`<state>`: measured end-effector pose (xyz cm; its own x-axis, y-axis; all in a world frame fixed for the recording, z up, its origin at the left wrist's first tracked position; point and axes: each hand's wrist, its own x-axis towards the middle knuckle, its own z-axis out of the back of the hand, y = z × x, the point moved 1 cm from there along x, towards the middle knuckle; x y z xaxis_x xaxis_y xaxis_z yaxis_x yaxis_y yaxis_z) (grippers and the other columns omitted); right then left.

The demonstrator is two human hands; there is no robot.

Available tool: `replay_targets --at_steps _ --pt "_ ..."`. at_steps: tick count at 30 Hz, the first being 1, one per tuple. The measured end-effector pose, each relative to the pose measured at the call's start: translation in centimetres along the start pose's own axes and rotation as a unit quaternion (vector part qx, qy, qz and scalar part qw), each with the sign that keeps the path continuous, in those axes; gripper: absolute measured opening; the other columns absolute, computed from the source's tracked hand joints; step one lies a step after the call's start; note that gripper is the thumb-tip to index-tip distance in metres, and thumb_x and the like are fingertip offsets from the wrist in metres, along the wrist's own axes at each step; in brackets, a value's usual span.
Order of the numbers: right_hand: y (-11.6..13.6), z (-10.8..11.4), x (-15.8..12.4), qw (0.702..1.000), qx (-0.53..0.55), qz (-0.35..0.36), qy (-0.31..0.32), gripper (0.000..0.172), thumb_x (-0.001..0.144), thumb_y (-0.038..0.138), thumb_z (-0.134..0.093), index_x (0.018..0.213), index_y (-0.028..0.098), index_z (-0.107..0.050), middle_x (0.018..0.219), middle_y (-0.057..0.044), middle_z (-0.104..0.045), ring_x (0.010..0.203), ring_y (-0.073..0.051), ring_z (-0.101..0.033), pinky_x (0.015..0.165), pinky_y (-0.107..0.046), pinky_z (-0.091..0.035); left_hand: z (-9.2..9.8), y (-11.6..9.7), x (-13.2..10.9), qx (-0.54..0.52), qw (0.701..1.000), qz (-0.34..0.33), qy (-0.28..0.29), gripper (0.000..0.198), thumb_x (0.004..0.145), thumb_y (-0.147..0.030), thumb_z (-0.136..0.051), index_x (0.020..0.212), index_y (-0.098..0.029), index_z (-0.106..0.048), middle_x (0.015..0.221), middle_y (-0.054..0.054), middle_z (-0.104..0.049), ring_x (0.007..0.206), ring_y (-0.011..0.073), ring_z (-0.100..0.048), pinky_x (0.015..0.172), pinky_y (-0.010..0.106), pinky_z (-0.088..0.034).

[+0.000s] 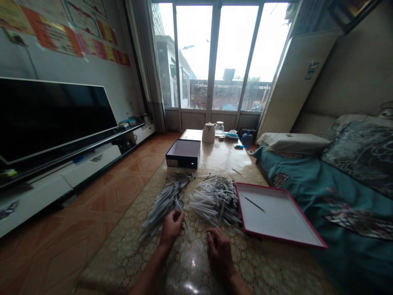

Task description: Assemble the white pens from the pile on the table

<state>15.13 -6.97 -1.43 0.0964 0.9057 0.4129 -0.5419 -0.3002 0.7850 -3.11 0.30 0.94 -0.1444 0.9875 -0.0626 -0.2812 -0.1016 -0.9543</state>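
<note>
My left hand [171, 228] rests at the near edge of a loose pile of thin plastic pen refills [166, 203], its fingers curled around a single refill [181, 213]. My right hand [218, 249] sits just below a second, whiter heap of refills [215, 200], fingers curved downward, and its palm side is hidden. To the right, a shallow white tray with a red rim [285, 217] holds one dark refill [254, 203]. Both heaps lie on a low patterned table [132, 262].
A dark open box [183, 153] stands on the table beyond the heaps, with a white kettle [208, 133], a glass jar [219, 129] and a blue bottle [246, 139] farther back. A bed with teal bedding [346, 213] runs along the right side, and a tiled floor [92, 196] lies to the left.
</note>
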Motion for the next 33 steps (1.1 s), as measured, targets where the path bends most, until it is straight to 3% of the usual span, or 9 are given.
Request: replay_targets --at_steps 4,8,11,14,17,21,25,28,33 --pt "0.6 -0.2 -0.2 0.995 -0.055 0.048 0.07 0.021 0.086 0.033 -0.046 0.093 0.018 -0.059 0.078 -0.003 -0.062 0.067 -0.014 -0.058 0.063 -0.022 -0.04 -3.2 1.4 -2.6 -0.128 0.987 0.074 0.068 0.034 0.06 -0.048 -0.063 0.063 -0.017 -0.048 0.053 -0.003 -0.055 0.037 0.0119 -0.05 0.031 0.02 -0.032" --pt "0.1 -0.7 -0.4 0.985 -0.114 0.072 0.108 0.016 0.087 0.029 -0.044 0.087 0.02 -0.057 0.08 -0.003 -0.06 0.072 -0.015 -0.058 0.063 -0.021 -0.038 -4.1 2.2 -3.8 -0.085 0.992 0.066 0.058 0.033 0.066 -0.048 -0.059 0.065 -0.017 -0.049 0.06 0.002 -0.058 0.047 0.0175 -0.058 0.036 0.025 -0.039" --pt "-0.4 -1.1 -0.4 0.982 -0.143 0.066 0.104 0.016 0.089 0.025 -0.04 0.083 0.02 -0.055 0.079 -0.002 -0.058 0.071 -0.014 -0.057 0.062 -0.021 -0.037 -3.1 1.9 -4.5 0.063 0.996 -0.041 -0.054 0.026 0.075 -0.042 -0.052 0.073 -0.016 -0.053 0.068 0.006 -0.06 0.064 0.0223 -0.061 0.055 0.034 -0.048" --pt "-0.6 -1.2 -0.5 0.981 -0.149 0.07 0.099 0.014 0.088 0.025 -0.041 0.083 0.021 -0.053 0.079 -0.002 -0.057 0.071 -0.015 -0.057 0.061 -0.021 -0.037 -2.1 1.1 -5.4 0.228 0.934 -0.251 -0.113 0.019 0.08 -0.026 -0.048 0.094 -0.017 -0.056 0.098 0.013 -0.059 0.095 0.0258 -0.055 0.084 0.043 -0.042" --pt "-0.4 -1.1 -0.6 0.985 -0.121 0.068 0.104 0.014 0.089 0.023 -0.039 0.087 0.021 -0.053 0.08 -0.002 -0.058 0.073 -0.015 -0.058 0.063 -0.021 -0.037 -1.9 0.6 -5.6 0.355 0.85 -0.39 -0.001 0.03 0.081 -0.017 -0.048 0.109 -0.023 -0.053 0.116 0.009 -0.055 0.111 0.0253 -0.046 0.096 0.047 -0.028" --pt "-0.3 -0.8 -0.3 0.987 -0.098 0.048 0.114 0.014 0.087 0.018 -0.038 0.091 0.02 -0.052 0.081 -0.002 -0.061 0.072 -0.014 -0.058 0.063 -0.02 -0.036 -2.2 1.0 -4.4 0.43 0.795 -0.413 0.115 0.013 0.083 -0.021 -0.05 0.093 -0.021 -0.058 0.087 0.004 -0.061 0.085 0.0196 -0.055 0.083 0.037 -0.038" --pt "-1.0 -0.5 0.6 0.967 -0.128 0.054 0.212 0.012 0.081 0.013 -0.042 0.08 0.019 -0.053 0.077 -0.002 -0.062 0.067 -0.013 -0.056 0.058 -0.02 -0.033 -2.4 1.9 -3.3 0.468 0.75 -0.434 0.176 0.008 0.083 -0.023 -0.05 0.081 -0.018 -0.056 0.08 0.004 -0.06 0.076 0.0178 -0.055 0.066 0.028 -0.04" --pt "-1.6 0.0 1.3 0.956 -0.114 0.07 0.262 0.012 0.075 0.009 -0.046 0.074 0.018 -0.052 0.072 0.0 -0.062 0.063 -0.011 -0.052 0.054 -0.019 -0.031 -2.3 2.6 -3.1 0.476 0.738 -0.425 0.22 0.01 0.085 -0.023 -0.046 0.083 -0.019 -0.055 0.079 0.003 -0.061 0.071 0.016 -0.056 0.061 0.025 -0.039" --pt "-1.5 0.7 1.3 0.943 -0.129 0.105 0.287 0.015 0.072 0.005 -0.047 0.078 0.018 -0.052 0.075 0.0 -0.061 0.064 -0.011 -0.052 0.053 -0.019 -0.03 -2.3 2.6 -2.8 0.444 0.765 -0.374 0.278 0.009 0.081 -0.022 -0.05 0.085 -0.019 -0.057 0.075 0.003 -0.063 0.062 0.0145 -0.056 0.056 0.023 -0.038"
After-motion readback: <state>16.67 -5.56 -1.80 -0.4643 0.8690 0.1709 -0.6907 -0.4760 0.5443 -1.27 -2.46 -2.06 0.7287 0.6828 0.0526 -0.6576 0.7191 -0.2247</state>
